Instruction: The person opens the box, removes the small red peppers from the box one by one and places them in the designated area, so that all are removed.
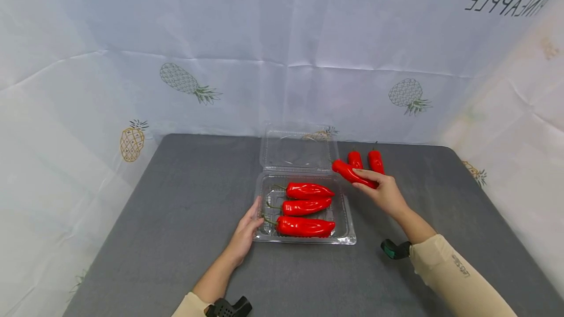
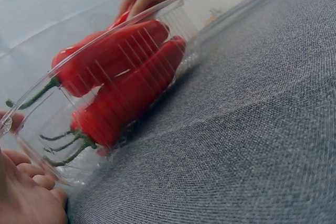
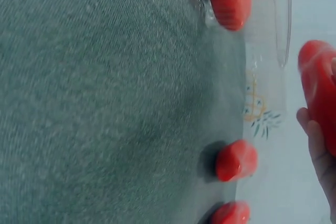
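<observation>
Clear plastic forms the container [image 1: 346, 229], which sits on the grey bench [image 1: 198, 185] with its lid [image 1: 299, 148] folded back behind it. Inside lie a far pepper [image 1: 309, 191], a middle pepper [image 1: 306, 207] and a near pepper [image 1: 305, 227], roughly parallel, stems to the left.

The right hand [image 1: 384, 193] grips the held pepper [image 1: 348, 172] toward its tapered end, fingers and thumb closed about it. The stem end projects free, near the right side of the lid. The left hand [image 1: 242, 234] steadies the container at its left side, thumb at the rim and fingers along the outer wall; its grip appears light.

The step in hand is judged to be loading the held pepper.

1. Maintain the left hand's hold; a thin-walled container may slide or flex if knocked.
2. Carry the held pepper above the rim and clear of the lid.
3. Turn it parallel to the row, stem to the left.
4. Lower it fully before releasing; smooth skin may roll if dropped.
5. Avoid catching the stem on the rim.

Two loose peppers, one left [image 1: 355, 159] and one right [image 1: 376, 161], rest on the bench beyond the right hand; keep the forearm from brushing them.
</observation>
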`<state>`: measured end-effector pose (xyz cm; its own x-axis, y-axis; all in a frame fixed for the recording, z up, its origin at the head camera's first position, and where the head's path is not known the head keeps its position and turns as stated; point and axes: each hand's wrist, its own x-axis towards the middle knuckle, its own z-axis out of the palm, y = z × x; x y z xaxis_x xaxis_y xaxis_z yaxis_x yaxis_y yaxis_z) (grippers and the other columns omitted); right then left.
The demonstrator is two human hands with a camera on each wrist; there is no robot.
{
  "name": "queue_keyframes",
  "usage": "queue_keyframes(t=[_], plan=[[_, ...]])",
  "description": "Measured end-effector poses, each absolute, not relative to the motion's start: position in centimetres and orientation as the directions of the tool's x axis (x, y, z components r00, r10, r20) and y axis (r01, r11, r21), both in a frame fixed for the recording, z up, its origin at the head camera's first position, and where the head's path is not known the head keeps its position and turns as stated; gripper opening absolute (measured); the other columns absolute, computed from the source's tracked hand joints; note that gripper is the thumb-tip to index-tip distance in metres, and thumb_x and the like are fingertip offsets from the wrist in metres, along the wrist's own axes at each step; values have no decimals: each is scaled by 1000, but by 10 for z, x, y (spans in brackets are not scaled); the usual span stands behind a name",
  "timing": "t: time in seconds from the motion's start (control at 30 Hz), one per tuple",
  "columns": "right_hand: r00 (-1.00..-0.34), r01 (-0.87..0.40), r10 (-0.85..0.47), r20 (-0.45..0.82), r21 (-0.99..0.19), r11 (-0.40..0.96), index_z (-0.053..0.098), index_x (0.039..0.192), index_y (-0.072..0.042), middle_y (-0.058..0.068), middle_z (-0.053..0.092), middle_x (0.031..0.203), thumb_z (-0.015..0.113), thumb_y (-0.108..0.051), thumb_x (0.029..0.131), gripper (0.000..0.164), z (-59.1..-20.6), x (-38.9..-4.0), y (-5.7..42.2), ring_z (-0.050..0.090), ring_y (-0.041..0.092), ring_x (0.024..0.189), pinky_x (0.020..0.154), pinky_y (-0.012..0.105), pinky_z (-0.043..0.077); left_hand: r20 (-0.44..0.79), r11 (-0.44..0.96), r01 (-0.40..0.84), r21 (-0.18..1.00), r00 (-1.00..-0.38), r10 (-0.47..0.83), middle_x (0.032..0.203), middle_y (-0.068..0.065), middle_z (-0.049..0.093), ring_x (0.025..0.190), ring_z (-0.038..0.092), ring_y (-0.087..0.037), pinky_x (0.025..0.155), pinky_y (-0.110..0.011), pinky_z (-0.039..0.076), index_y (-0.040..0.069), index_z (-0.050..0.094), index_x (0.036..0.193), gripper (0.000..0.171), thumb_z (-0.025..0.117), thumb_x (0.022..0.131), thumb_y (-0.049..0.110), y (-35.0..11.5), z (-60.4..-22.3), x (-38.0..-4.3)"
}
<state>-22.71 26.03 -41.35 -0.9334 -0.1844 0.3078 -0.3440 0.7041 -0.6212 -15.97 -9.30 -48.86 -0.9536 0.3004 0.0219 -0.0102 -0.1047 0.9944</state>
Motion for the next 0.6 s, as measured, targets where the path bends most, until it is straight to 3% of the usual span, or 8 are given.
queue_keyframes(t=[0.13,0.2,0.4,0.47,0.6], plan=[[-936,-315,-115,332,-646,695,65,117,-3,20,65,115,73,-8,78,41,-417,-228,269,60,21,97,68,1,41,4,-95,-25,995,-956,294,156,-18,4,144,1,-31,96,1,19,-5,7,147,61,35,94,9,-93,-488,-160],[-940,-291,-81,332,-652,700,64,118,-2,21,64,115,72,-9,79,41,-418,-230,275,59,28,96,67,1,41,0,-91,-28,995,-957,290,156,-18,4,144,1,-31,95,1,20,-4,8,148,61,35,94,9,-93,-488,-160],[-954,-139,92,287,-690,710,59,125,-4,25,61,118,67,-21,85,44,-421,-236,299,50,-1,81,60,5,43,-4,-87,-30,996,-960,282,156,-18,5,144,1,-31,95,1,19,-4,9,148,62,36,94,10,-92,-487,-160],[-954,-80,151,260,-704,706,56,129,-7,25,59,122,64,-26,87,47,-420,-238,308,46,-5,79,58,7,42,0,-89,-27,996,-959,283,156,-18,4,144,1,-31,95,1,19,-4,9,148,62,36,94,10,-92,-487,-160],[-947,-4,225,228,-710,704,48,136,-12,26,54,129,59,-31,90,51,-419,-244,324,49,10,85,55,8,41,19,-92,-7,996,-958,286,155,-21,3,143,-1,-35,95,1,19,-6,9,147,62,37,95,10,-93,-488,-159]])
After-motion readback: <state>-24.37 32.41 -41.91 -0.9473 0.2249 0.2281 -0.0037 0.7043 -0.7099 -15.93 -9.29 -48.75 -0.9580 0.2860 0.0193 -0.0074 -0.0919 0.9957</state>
